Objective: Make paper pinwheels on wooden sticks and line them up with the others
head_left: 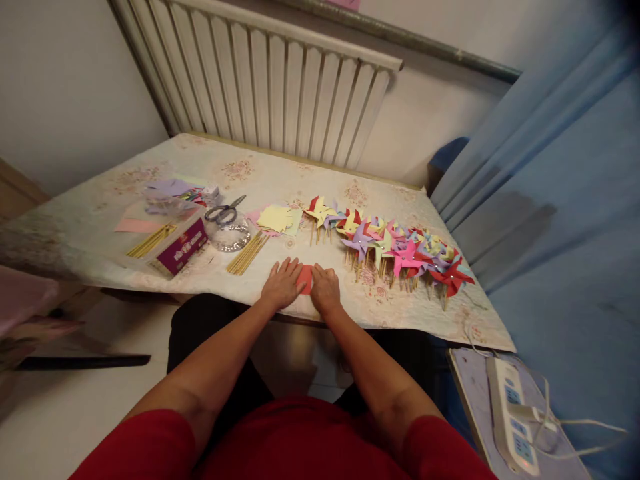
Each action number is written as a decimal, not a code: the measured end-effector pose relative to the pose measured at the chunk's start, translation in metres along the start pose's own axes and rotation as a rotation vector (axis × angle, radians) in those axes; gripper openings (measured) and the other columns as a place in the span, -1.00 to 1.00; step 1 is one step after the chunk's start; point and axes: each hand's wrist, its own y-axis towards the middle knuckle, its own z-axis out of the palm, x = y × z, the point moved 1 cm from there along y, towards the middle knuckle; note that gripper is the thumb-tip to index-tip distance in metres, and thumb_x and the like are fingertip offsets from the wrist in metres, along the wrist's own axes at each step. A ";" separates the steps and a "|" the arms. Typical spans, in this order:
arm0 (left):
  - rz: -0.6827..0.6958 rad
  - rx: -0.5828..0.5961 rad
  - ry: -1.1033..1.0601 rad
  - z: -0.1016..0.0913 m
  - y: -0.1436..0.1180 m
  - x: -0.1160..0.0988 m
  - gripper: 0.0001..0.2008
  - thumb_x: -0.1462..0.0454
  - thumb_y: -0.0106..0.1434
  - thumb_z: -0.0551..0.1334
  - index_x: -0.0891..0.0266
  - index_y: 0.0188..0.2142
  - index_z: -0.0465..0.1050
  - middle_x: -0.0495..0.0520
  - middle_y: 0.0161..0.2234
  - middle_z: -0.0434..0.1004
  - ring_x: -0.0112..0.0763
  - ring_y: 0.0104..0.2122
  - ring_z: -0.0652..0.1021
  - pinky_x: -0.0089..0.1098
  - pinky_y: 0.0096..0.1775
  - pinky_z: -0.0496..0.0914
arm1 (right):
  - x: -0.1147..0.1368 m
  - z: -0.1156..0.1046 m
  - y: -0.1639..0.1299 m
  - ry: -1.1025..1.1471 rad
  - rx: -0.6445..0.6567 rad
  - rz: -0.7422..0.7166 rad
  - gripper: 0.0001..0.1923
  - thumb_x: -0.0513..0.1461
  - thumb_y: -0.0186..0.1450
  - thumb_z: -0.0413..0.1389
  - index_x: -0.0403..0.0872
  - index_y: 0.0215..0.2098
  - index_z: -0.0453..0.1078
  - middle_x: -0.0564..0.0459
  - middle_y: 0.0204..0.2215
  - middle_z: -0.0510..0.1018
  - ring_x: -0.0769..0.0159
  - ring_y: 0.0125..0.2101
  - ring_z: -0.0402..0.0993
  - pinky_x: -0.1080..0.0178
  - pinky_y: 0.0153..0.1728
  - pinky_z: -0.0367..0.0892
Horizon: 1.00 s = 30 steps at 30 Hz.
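Red paper (305, 279), one sheet, lower centre of frame, near table (90, 227) front edge. Left hand (281, 283) flat on it, right hand (325, 288) pressing its right side; hands nearly touching. Pinwheels (400, 250) crowd centre right, count unclear. One scissors (225, 212), two stick bundles (247, 253) left. Bare cloth between.
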 end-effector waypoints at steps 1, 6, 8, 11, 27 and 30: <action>0.000 0.000 0.001 0.000 0.000 0.000 -0.37 -0.01 0.40 -0.06 0.22 0.36 0.13 0.18 0.39 0.05 -0.06 0.37 0.04 0.00 0.31 -0.10 | -0.001 0.001 0.000 0.007 -0.023 0.012 -0.55 -0.31 0.39 -0.09 -0.11 0.20 0.33 -0.13 0.22 0.38 0.06 -0.08 0.25 0.04 -0.04 0.17; 0.004 -0.011 0.008 0.000 0.000 -0.001 -0.35 -0.01 0.40 -0.07 0.28 0.35 0.14 0.20 0.38 0.07 -0.02 0.37 0.05 0.02 0.31 -0.10 | -0.002 0.000 -0.005 0.018 -0.079 -0.092 -0.51 -0.33 0.39 -0.10 -0.12 0.27 0.25 -0.12 0.28 0.29 0.05 0.07 0.24 0.04 0.05 0.15; 0.007 -0.015 0.005 0.000 0.000 -0.001 -0.36 -0.01 0.40 -0.08 0.28 0.35 0.15 0.20 0.37 0.09 -0.03 0.36 0.05 0.02 0.31 -0.09 | 0.000 0.000 -0.006 0.026 -0.054 -0.213 -0.50 -0.32 0.39 -0.09 -0.11 0.30 0.21 -0.10 0.30 0.27 0.08 0.20 0.14 0.05 0.13 0.10; 0.011 -0.017 0.001 0.000 0.000 -0.001 -0.38 0.01 0.41 -0.11 0.27 0.34 0.15 0.19 0.37 0.10 -0.04 0.36 0.06 0.01 0.31 -0.08 | 0.001 0.001 -0.004 0.053 0.020 -0.311 -0.50 -0.35 0.38 -0.09 -0.12 0.29 0.22 -0.10 0.28 0.31 0.18 0.29 0.08 0.09 0.21 0.04; -0.119 0.032 0.051 -0.008 -0.012 0.040 -0.36 0.01 0.43 -0.17 0.30 0.37 0.08 0.19 0.40 0.00 -0.13 0.38 0.02 0.00 0.32 -0.08 | 0.000 0.011 -0.001 0.049 0.036 -0.219 -0.54 -0.35 0.38 -0.09 -0.18 0.23 0.28 -0.15 0.25 0.35 0.14 0.29 0.14 0.05 0.30 -0.03; -0.180 0.023 0.031 -0.011 -0.015 0.044 -0.37 0.03 0.44 -0.17 0.29 0.36 0.09 0.19 0.40 0.00 -0.12 0.39 0.02 -0.01 0.32 -0.06 | 0.000 0.011 -0.001 0.046 0.034 -0.205 -0.53 -0.36 0.37 -0.09 -0.19 0.22 0.29 -0.16 0.26 0.34 0.13 0.30 0.13 0.05 0.31 -0.05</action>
